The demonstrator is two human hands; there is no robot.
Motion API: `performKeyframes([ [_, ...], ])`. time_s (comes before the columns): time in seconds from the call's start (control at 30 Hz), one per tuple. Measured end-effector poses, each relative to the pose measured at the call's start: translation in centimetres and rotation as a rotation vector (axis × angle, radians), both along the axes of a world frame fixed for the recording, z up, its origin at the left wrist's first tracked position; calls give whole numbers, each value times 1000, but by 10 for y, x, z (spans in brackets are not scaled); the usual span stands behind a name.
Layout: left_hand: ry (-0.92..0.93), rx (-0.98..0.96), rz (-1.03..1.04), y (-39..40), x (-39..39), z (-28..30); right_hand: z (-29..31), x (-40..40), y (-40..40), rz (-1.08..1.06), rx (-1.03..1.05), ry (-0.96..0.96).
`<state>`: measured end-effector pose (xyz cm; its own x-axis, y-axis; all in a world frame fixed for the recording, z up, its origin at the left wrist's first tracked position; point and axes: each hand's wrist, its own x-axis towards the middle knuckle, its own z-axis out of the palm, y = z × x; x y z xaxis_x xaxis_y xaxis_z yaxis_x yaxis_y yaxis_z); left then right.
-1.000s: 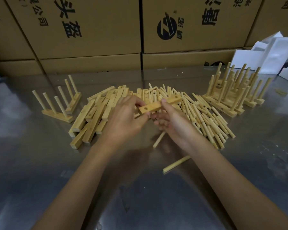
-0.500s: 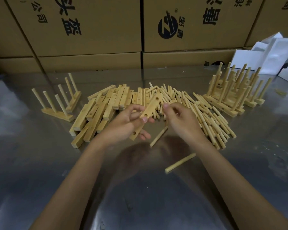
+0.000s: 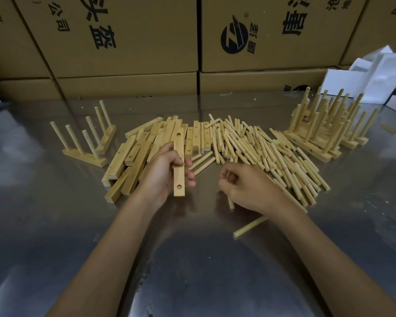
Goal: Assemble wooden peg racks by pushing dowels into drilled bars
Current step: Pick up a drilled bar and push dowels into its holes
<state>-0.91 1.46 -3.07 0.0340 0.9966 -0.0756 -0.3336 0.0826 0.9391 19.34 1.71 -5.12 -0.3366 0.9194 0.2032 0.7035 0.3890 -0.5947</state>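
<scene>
**Q:** What surface and surroundings did the figure show?

**A:** A brushed metal table [image 3: 55, 225], dull grey with soft reflections, ran back to a wall of brown cardboard cartons [image 3: 128, 35] printed in black. White foam pieces [image 3: 375, 78] lay far beyond the right hand, at the table's back corner.

**Q:** How were the hands set?

**A:** The left hand [image 3: 162, 175] gripped a drilled bar [image 3: 179, 165], a flat rectangular strip of pale wood held nearly upright, fingers curled round its middle (one round hole showed above the hand, one below). The right hand [image 3: 247, 186] was curled round a dowel [image 3: 231, 203], whose smooth cylindrical end stuck out beneath the hand; the two hands were near each other but apart.

**Q:** Where did the other parts lie?

**A:** Beyond and beside the left hand lay a heap of bars [image 3: 133, 161], square-edged and overlapping. Beyond the right hand spread a pile of loose dowels [image 3: 272, 154], short round sticks lying crosswise. One stray dowel [image 3: 249, 226] lay on the table just nearer the person than the right hand. Finished racks [image 3: 87, 145] with upright pegs stood well outward of the left hand, and a denser cluster of racks [image 3: 325, 133] stood beyond and outward of the right hand.
</scene>
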Motion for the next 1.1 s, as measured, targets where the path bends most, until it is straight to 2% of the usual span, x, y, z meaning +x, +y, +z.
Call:
performKeyframes([
  [0.1, -7, -55, 3, -1, 3, -1, -2, -3, -1, -10, 63, 54],
  [0.27, 117, -59, -24, -3, 6, 0, 1, -11, -3, -61, 67, 362],
  [0.4, 203, -81, -55, -3, 7, 0, 8, -13, -5, -91, 194, 420],
  [0.67, 392, 34, -168, -5, 7, 3, 9, -11, -10, -75, 363, 188],
  [1.1, 322, 73, -256, -13, 18, 5, 15, -9, -15, -29, 428, 105],
])
